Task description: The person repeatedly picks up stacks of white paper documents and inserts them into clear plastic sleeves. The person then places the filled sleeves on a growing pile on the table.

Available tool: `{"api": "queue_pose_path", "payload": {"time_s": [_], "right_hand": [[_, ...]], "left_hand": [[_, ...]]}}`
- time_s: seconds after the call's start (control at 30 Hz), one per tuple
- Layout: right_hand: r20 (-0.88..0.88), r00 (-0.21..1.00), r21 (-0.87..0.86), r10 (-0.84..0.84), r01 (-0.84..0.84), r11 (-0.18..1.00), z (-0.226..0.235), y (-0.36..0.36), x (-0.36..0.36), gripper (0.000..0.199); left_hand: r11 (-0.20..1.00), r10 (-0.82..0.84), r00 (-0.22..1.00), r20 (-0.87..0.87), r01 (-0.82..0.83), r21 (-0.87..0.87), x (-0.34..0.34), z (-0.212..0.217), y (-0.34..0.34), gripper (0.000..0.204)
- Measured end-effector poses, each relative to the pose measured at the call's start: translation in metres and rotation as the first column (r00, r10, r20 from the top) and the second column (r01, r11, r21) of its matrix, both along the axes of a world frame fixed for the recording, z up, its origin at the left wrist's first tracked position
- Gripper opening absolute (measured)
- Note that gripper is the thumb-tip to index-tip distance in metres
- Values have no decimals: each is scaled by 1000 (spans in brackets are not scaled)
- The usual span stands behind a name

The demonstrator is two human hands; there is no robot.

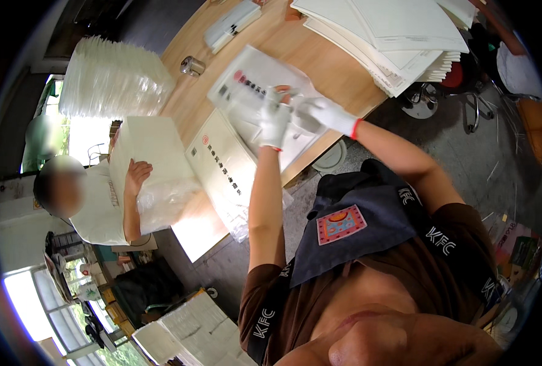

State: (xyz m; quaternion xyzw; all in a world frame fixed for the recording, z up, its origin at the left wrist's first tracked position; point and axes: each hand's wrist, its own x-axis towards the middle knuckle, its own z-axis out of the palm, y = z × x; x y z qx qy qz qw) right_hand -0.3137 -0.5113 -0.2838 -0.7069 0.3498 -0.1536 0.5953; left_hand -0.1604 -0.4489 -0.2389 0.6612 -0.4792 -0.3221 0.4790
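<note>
Both my hands wear white gloves with red cuffs and work over a white printed paper packet (240, 91) in a clear plastic sleeve at the table's near side. My left hand (274, 119) has bare fingertips curled together above the packet; what they pinch, if anything, cannot be made out. My right hand (329, 116) reaches in beside it, its fingers pointing at the left hand and smeared by motion. Clear film lies beneath both hands. A cream printed packet (222, 161) lies just left of the sleeved one, with crumpled clear plastic at its near end.
On the wooden table (182, 46) stand a tall stack of clear sleeves (115, 79), a metal can (192, 66), a pale case (232, 25) and a pile of white sheets (381, 36). At left, another person's hand (138, 175) holds a large cream packet (152, 143). A stool (420, 100) stands right.
</note>
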Motion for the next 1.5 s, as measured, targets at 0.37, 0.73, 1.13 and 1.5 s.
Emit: {"api": "queue_pose_path", "payload": {"time_s": [0.37, 0.73, 1.13, 1.5], "right_hand": [[-264, 932, -618, 249, -361, 698, 22, 3, -66, 31], [-276, 876, -935, -396, -149, 322, 123, -115, -165, 41], [-359, 886, -894, -294, -417, -163, 121, -146, -172, 20], [-403, 903, -911, -151, -411, -27, 124, -61, -150, 26]], "left_hand": [[959, -85, 870, 486, 204, -197, -101, 8, 29, 21], [978, -180, 980, -82, 169, -126, -90, 5, -37, 17], [939, -305, 684, -663, 331, -90, -127, 24, -89, 50], [936, -138, 534, -834, 346, 67, -134, 33, -109, 29]]}}
